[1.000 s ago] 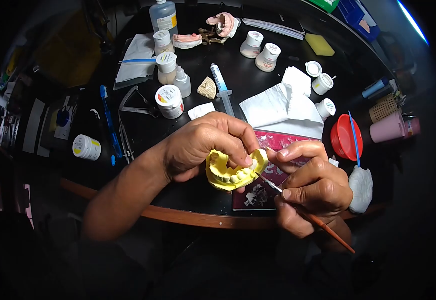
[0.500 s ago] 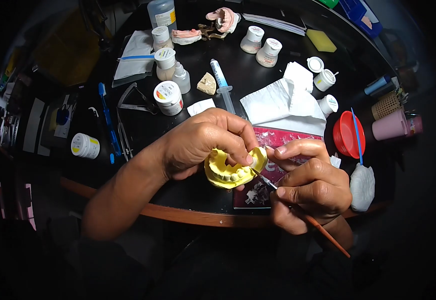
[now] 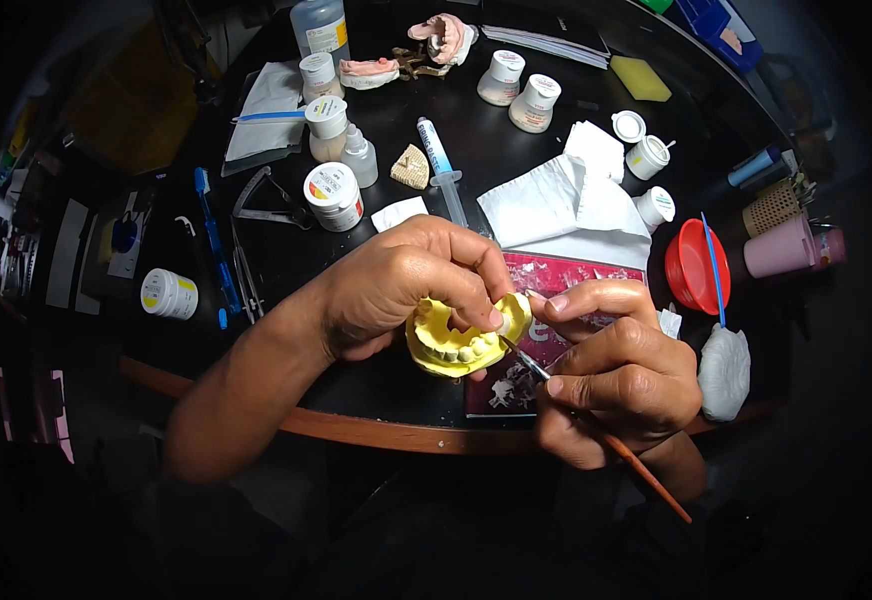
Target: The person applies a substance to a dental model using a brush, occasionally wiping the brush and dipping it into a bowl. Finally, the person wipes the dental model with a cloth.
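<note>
A yellow dental cast [image 3: 448, 352] with a row of teeth is held above the table's front edge. My left hand [image 3: 411, 280] is closed on it, thumb and fingertips at the cast's right end. My right hand [image 3: 621, 375] pinches a thin brush [image 3: 639, 468] with a reddish-brown handle and a metal ferrule. The brush tip meets the right side of the cast, just below my left fingertips. The tip itself is partly lost against the teeth. My right index finger reaches toward the cast's right end. Under the hands lies a magenta pad [image 3: 596, 273] with white residue.
Folded white tissue [image 3: 531, 205] lies behind the pad. A syringe of firing paste [image 3: 436, 150] and several white-lidded jars [image 3: 334, 196] stand farther back. To the right are a red bowl [image 3: 694, 268] and a blue stick [image 3: 714, 270]. A blue toothbrush [image 3: 214, 240] lies left.
The brush handle's rear end has swung slightly left and down. Both hands keep nearly the same hold, and the whole view has shifted very slightly.
</note>
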The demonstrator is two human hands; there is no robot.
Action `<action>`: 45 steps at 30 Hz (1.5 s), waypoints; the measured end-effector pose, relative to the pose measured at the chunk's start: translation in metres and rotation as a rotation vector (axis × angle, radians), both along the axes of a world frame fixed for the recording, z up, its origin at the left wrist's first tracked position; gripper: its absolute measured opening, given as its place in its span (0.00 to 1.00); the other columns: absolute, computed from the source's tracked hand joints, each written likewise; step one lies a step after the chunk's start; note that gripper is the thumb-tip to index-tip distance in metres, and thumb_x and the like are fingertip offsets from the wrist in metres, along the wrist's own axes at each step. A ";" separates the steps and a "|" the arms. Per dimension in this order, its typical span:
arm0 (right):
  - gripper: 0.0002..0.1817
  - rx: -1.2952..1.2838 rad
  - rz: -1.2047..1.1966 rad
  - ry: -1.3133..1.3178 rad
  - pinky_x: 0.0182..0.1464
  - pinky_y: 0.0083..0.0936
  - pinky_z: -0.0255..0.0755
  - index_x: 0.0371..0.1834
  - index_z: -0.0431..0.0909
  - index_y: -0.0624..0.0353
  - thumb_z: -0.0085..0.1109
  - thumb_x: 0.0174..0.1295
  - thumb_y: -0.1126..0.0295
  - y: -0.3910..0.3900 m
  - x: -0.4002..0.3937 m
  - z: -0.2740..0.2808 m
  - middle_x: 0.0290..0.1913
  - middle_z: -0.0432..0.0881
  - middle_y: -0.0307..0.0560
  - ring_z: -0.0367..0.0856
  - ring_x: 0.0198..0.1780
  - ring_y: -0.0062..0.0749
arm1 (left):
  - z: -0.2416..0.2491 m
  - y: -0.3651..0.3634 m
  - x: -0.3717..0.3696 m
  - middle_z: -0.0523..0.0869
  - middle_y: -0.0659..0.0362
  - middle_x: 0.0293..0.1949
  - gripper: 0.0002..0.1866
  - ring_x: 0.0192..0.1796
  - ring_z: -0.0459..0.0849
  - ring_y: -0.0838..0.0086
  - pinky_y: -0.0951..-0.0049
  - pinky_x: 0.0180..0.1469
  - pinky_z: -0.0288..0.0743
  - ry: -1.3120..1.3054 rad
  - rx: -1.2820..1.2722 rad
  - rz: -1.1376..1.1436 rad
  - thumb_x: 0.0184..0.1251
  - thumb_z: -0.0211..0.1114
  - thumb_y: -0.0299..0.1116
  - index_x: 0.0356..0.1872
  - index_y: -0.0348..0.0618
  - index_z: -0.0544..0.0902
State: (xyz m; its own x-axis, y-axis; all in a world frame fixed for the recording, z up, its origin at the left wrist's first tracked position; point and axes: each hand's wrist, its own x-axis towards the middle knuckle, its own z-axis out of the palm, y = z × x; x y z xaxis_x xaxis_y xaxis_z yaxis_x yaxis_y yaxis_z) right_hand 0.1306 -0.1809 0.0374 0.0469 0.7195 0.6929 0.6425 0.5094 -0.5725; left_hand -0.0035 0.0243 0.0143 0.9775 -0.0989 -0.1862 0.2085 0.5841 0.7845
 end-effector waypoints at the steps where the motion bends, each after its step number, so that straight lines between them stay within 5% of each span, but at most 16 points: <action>1: 0.14 -0.004 0.001 -0.002 0.47 0.35 0.82 0.31 0.87 0.63 0.78 0.39 0.83 0.000 0.000 0.000 0.30 0.83 0.43 0.89 0.52 0.53 | 0.001 0.000 0.000 0.90 0.44 0.37 0.14 0.34 0.93 0.63 0.63 0.39 0.93 0.004 0.004 0.001 0.60 0.66 0.20 0.47 0.24 0.82; 29: 0.14 -0.009 0.033 -0.034 0.46 0.35 0.81 0.33 0.89 0.63 0.82 0.40 0.78 0.000 0.000 0.003 0.29 0.82 0.42 0.88 0.50 0.49 | 0.002 -0.003 0.000 0.90 0.48 0.35 0.09 0.33 0.93 0.66 0.71 0.38 0.89 0.006 0.026 0.028 0.60 0.67 0.23 0.40 0.28 0.85; 32: 0.14 -0.016 0.031 -0.044 0.47 0.35 0.81 0.32 0.89 0.63 0.82 0.40 0.77 0.000 0.000 0.003 0.29 0.82 0.42 0.88 0.50 0.50 | 0.000 -0.001 0.000 0.90 0.44 0.39 0.13 0.34 0.93 0.63 0.63 0.38 0.93 0.008 0.020 0.006 0.58 0.67 0.21 0.45 0.25 0.83; 41: 0.13 -0.016 0.032 -0.039 0.49 0.37 0.82 0.32 0.89 0.63 0.82 0.41 0.78 -0.001 -0.001 0.003 0.30 0.83 0.43 0.88 0.50 0.50 | 0.001 -0.001 0.000 0.90 0.44 0.39 0.13 0.34 0.94 0.62 0.64 0.38 0.93 0.008 0.047 0.012 0.58 0.66 0.20 0.45 0.24 0.83; 45: 0.13 -0.007 0.042 -0.042 0.48 0.37 0.82 0.31 0.88 0.62 0.81 0.41 0.79 -0.002 0.001 0.003 0.30 0.83 0.43 0.88 0.50 0.50 | 0.006 -0.003 -0.001 0.90 0.49 0.34 0.09 0.33 0.92 0.69 0.73 0.38 0.88 0.010 0.046 0.015 0.60 0.68 0.24 0.40 0.29 0.85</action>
